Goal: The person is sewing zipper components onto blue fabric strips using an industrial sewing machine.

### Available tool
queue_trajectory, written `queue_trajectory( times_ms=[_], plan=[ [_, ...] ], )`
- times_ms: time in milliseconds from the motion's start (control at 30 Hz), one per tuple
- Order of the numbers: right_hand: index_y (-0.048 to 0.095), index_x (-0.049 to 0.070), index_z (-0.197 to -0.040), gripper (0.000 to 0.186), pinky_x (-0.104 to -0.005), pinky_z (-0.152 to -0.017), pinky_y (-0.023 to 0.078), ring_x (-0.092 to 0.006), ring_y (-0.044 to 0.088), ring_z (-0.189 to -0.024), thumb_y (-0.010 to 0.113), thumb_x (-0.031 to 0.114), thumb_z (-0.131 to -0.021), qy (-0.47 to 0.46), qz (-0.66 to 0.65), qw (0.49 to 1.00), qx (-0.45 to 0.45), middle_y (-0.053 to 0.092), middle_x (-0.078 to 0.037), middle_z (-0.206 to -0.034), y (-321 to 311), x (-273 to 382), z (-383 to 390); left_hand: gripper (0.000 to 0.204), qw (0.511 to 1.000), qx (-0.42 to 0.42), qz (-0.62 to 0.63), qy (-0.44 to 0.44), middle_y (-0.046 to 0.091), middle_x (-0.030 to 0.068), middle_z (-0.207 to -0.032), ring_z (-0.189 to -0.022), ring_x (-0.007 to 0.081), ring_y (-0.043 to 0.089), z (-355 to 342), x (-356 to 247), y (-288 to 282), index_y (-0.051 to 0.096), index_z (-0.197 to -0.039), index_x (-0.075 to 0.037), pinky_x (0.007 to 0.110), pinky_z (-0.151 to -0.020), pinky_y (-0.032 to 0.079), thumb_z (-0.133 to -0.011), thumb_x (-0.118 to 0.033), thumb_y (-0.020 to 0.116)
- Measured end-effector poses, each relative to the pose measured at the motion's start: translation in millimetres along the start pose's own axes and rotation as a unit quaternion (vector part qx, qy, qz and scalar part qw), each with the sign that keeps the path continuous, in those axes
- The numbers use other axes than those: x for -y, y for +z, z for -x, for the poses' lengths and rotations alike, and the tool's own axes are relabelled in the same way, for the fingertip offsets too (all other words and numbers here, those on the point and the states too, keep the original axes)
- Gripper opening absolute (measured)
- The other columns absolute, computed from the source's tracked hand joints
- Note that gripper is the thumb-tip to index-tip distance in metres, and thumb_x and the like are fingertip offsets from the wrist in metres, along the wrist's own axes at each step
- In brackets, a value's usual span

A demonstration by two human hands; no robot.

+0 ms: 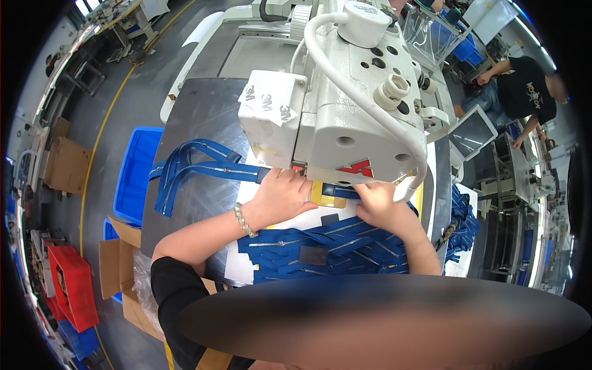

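Note:
A white industrial sewing machine [333, 132] stands in front of me. Below its head is a yellow plate [325, 196], with a short piece of blue zipper [339, 191] lying across it. My left hand [280, 196] is left of the plate, fingers bent over the end of a chain of blue zippers [216, 168] that trails left over the metal table. On the plate's right, my right hand [377, 202] pinches the blue piece between thumb and fingers; the fingertips are partly hidden under the machine head. A pile of blue zippers [333, 246] with metal teeth lies between my forearms.
More blue zippers [461, 222] heap up at the right. Left of the metal table [203, 111] sit a blue bin [137, 176] and an open cardboard box [120, 265]. A white hose [364, 92] curves over the machine. Another person [524, 92] is at the far right beside a screen [473, 132].

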State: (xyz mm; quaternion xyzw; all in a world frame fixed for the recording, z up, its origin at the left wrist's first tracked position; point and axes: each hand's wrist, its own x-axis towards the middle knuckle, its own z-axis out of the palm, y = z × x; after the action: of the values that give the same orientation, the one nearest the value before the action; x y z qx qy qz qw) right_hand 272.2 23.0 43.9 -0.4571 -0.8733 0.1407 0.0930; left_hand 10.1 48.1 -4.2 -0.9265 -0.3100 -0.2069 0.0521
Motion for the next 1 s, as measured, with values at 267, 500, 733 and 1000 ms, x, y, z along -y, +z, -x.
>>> queue_trajectory(
  times_ms=[267,500,733,1000],
  plan=[
    [0.059,0.001,-0.108,0.034,-0.0427,-0.075,0.051,-0.0365,0.064,-0.08,0.063,-0.001,-0.075,0.043,0.004,0.999,-0.019,0.066,-0.017,-0.09,30,4,-7,0.042,0.992,0.006,0.119,-0.039,0.061,0.0069,-0.079,-0.078,0.0253,0.061,0,7,8,0.06,-0.092,-0.008,0.037,-0.074,0.046,-0.078,-0.046,0.071],
    [0.071,0.009,-0.106,0.033,-0.0355,-0.075,0.054,-0.0259,0.068,-0.081,0.073,0.007,-0.073,-0.077,-0.171,0.979,-0.086,0.068,-0.01,-0.089,20,-1,-22,0.033,0.962,0.041,0.259,-0.073,0.062,0.0095,-0.077,-0.075,0.0286,0.062,0,10,10,0.061,-0.095,-0.01,0.039,-0.069,0.048,-0.078,-0.035,0.073],
    [0.068,0.006,-0.092,0.025,-0.0277,-0.076,0.051,-0.012,0.059,-0.09,0.065,0.014,-0.068,-0.298,0.224,0.9,-0.226,0.06,-0.003,-0.098,26,3,-22,0.034,0.958,0.047,0.277,-0.066,0.064,0.0099,-0.08,-0.078,0.0289,0.062,-4,10,8,0.063,-0.101,-0.01,0.039,-0.071,0.048,-0.078,-0.032,0.073],
    [0.062,0.005,-0.081,0.011,-0.0262,-0.068,0.049,-0.014,0.059,-0.077,0.061,0.012,-0.073,-0.283,0.246,0.909,-0.182,0.06,-0.003,-0.087,22,19,-10,0.029,0.964,0.048,0.26,-0.036,0.065,0.0081,-0.085,-0.081,0.0279,0.063,-4,8,-1,0.063,-0.102,-0.01,0.039,-0.073,0.048,-0.081,-0.029,0.07]
  ],
)
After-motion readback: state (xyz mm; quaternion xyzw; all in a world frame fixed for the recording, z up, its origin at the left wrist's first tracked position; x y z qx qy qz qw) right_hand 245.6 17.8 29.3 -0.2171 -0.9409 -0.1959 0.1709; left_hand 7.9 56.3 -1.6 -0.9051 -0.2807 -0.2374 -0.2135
